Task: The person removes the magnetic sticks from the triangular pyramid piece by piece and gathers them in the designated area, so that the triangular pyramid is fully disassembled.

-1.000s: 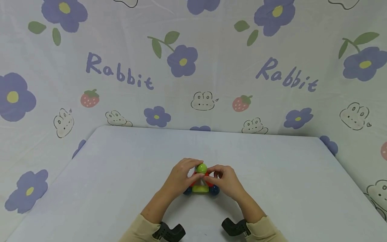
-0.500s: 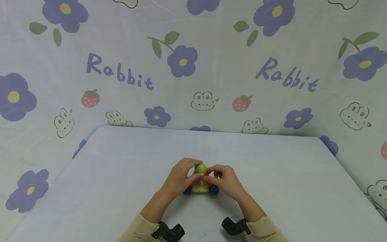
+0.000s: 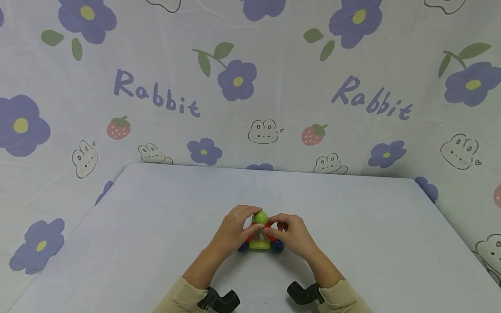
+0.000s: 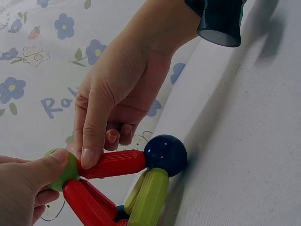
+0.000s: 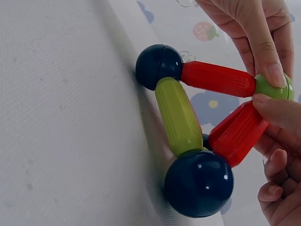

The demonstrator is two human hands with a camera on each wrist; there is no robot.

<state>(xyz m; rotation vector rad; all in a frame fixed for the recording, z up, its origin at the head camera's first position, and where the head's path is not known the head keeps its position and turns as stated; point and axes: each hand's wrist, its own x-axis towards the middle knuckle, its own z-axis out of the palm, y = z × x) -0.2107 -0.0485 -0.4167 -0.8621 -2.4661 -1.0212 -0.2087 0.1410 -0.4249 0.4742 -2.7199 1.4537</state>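
A frame of magnetic rods and balls stands on the table between both hands. A light green ball [image 3: 260, 217] tops it, with red rods [image 4: 117, 164] sloping down to dark blue balls [image 5: 199, 183]. Between the front blue balls lies a yellow-green rod [image 3: 259, 245]. My left hand [image 3: 234, 224] pinches the green ball between thumb and fingers. With thumb and fingertips, my right hand [image 3: 293, 234] pinches the upper end of the right red rod, just below the ball. The far side of the frame is mostly hidden.
The white table [image 3: 156, 195] spreads around the frame. Behind it hangs a white cloth [image 3: 282, 87] with flowers, rabbits and lettering. Black wrist cameras [image 3: 223, 301] sit at both sleeves, near the table surface.
The head view has shifted very slightly. Both hands keep their hold, and the frame stays in place.
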